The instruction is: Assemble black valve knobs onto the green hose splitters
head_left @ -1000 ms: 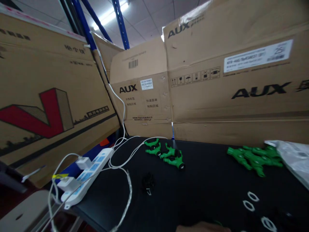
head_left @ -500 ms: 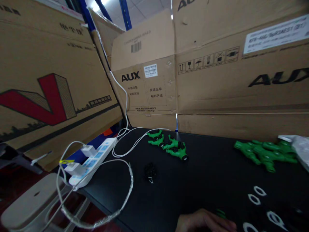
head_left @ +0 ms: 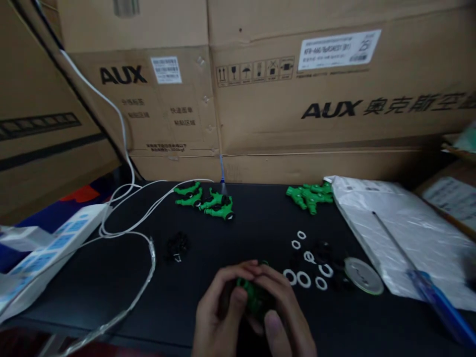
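Note:
My left hand [head_left: 217, 310] and my right hand [head_left: 288, 310] come together at the bottom middle, fingers curled around a green plastic fitting [head_left: 256, 297]. Much of it is hidden by the fingers. Right of my hands lie several white ring washers [head_left: 304, 279], with dark parts [head_left: 323, 250] among them that are hard to make out. Farther back are green branched fittings with black ends [head_left: 219, 204]. More green branched fittings [head_left: 313, 196] lie in a cluster at the back right. A small heap of black pieces [head_left: 177, 245] sits left of my hands.
At the left is a white power strip [head_left: 67, 248] with a white cable [head_left: 147, 277] looping over the black table [head_left: 122, 297]. Cardboard boxes [head_left: 260, 126] wall off the back. To the right are a round disc [head_left: 363, 275], a white plastic bag [head_left: 366, 218] and a blue-handled screwdriver [head_left: 435, 295].
My view has turned right and down, bringing the bag, disc and screwdriver in. Earlier one hand showed at the bottom edge; now both are in view, closed around the green fitting.

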`<state>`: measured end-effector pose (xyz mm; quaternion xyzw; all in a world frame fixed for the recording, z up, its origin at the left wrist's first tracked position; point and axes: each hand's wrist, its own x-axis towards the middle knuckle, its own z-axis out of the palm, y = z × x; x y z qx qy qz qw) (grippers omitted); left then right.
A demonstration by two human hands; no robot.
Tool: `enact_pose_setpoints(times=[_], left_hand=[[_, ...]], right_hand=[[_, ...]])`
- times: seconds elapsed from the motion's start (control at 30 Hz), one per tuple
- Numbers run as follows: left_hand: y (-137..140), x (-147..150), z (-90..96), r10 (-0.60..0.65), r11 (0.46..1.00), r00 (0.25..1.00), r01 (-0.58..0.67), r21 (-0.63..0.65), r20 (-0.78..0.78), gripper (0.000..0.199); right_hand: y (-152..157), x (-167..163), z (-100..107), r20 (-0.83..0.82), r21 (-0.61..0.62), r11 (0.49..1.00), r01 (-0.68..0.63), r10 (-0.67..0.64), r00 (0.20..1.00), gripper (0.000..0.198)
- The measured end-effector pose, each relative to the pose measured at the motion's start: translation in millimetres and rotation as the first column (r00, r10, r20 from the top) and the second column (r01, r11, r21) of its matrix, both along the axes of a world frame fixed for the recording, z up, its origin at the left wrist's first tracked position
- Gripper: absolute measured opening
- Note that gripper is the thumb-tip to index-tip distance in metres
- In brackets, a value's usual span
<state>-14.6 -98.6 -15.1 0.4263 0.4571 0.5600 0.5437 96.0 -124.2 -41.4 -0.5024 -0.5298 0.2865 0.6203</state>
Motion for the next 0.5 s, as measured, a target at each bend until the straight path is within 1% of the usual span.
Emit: enact_pose_setpoints(times=[0.07, 0.13, 0.17, 0.23, 0.3, 0.33, 0.4, 0.47, 0.5], left_hand=[[1.0, -0.6, -5.3, 0.109, 0.992, 0.990, -0.103, -0.071, 0.094, 0.044], [1.3, -1.9, -10.4, 0.178, 0.981, 0.968, -0.160, -0.111, 0.178, 0.043], [1.1, -2.7, -12.2, 0.180, 0.980, 0.961, -0.157, -0.120, 0.209, 0.043], [0.3, -3.7, -13.2, 0.138, 0.987, 0.957, -0.112, -0.114, 0.257, 0.042], [-0.3, -3.3, -11.6, 0.092, 0.993, 0.959, -0.069, -0.094, 0.268, 0.038], [-0.2, -2.5, -10.3, 0.082, 0.995, 0.966, -0.064, -0.077, 0.245, 0.035], [1.0, 0.1, -8.2, 0.059, 0.998, 0.988, -0.056, -0.022, 0.143, 0.030], [2.9, 3.4, -7.1, 0.007, 0.999, 1.000, -0.007, 0.034, 0.002, 0.025], [3.9, 4.9, -6.9, -0.031, 0.998, 0.997, 0.034, 0.045, -0.065, 0.028]], right_hand=[[0.0, -1.4, -6.5, 0.013, 0.081, 0.992, 0.098, -0.099, 0.995, 0.033], [-3.0, -3.5, -13.1, 0.019, 0.075, 0.986, 0.150, -0.151, 0.988, 0.039], [-5.0, -4.7, -15.9, 0.013, 0.050, 0.988, 0.143, -0.144, 0.990, 0.041], [-8.2, -6.9, -19.3, -0.018, -0.009, 0.994, 0.108, -0.108, 0.994, 0.039], [-9.1, -6.7, -19.7, -0.068, -0.053, 0.994, 0.095, -0.098, 0.993, 0.036], [-8.7, -4.9, -19.1, -0.088, -0.064, 0.992, 0.106, -0.111, 0.990, 0.035], [-6.9, 3.1, -17.5, -0.090, -0.060, 0.987, 0.152, -0.157, 0.983, 0.033], [-4.8, 15.9, -16.7, -0.019, -0.034, 0.983, 0.182, -0.182, 0.983, 0.032], [-3.8, 23.1, -16.7, 0.044, -0.015, 0.986, 0.167, -0.166, 0.985, 0.032]])
